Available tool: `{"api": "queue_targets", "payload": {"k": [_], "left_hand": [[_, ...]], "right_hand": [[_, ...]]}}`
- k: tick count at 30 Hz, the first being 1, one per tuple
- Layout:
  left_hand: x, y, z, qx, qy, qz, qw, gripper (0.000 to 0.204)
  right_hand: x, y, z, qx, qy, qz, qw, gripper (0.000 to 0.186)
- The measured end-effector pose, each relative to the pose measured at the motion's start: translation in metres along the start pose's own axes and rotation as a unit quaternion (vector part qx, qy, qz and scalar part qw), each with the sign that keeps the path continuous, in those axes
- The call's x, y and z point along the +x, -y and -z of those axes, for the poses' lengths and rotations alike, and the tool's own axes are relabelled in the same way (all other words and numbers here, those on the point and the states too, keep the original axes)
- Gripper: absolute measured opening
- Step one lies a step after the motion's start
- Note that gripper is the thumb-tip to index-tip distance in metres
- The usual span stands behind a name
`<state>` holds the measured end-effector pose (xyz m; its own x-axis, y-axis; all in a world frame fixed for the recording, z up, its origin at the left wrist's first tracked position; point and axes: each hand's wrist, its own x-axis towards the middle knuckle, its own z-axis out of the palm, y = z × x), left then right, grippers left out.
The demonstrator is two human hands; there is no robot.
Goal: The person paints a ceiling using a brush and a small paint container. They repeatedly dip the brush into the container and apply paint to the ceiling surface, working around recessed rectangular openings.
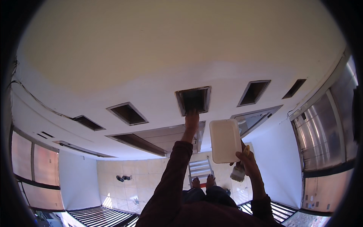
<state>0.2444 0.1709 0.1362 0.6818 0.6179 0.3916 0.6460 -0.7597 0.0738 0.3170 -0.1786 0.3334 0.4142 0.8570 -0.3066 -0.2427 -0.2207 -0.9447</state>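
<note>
A tall wall [177,45] fills the head view, cream above and whiter lower down, with a row of framed openings across it; whether the change in tone is paint or light, I cannot tell. Below, a metal stepladder [199,169] stands on a tiled floor [147,172], the person's bare feet [196,183] on it, and dark shoes [123,178] lie off to the left.

The left hand [192,116] reaches up to the lower edge of the middle opening [194,99]; its fingertips are lost against the dark, so I cannot tell whether they grip. The right hand [245,160] is closed around a white tray [223,142] at its lower right corner, together with a paintbrush [237,174], bristles downward.

The step in hand looks like steadying at the wall between brush strokes. A further stroke would call for secure footing and separating brush from tray.
</note>
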Motion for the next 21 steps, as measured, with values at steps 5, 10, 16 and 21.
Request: {"api": "queue_targets", "payload": {"k": [5,10,16,21], "left_hand": [[-0.011,0.007,0.003,-0.031,0.025,-0.024,0.999,0.047],[-0.041,0.003,0.017,-0.087,0.021,-0.052,0.995,0.056],[-0.122,-0.061,0.088,-0.713,0.279,0.123,0.632,0.076],[-0.168,-0.115,0.167,-0.922,0.211,0.165,0.279,0.093]], "right_hand": [[-0.02,0.001,0.002,-0.002,0.003,-0.003,1.0,0.075],[-0.034,0.003,0.002,-0.002,0.013,0.015,1.0,0.074],[-0.039,0.0,0.001,0.03,0.026,0.034,0.999,0.075],[-0.035,0.001,-0.007,0.005,0.065,0.017,0.998,0.073]]}}
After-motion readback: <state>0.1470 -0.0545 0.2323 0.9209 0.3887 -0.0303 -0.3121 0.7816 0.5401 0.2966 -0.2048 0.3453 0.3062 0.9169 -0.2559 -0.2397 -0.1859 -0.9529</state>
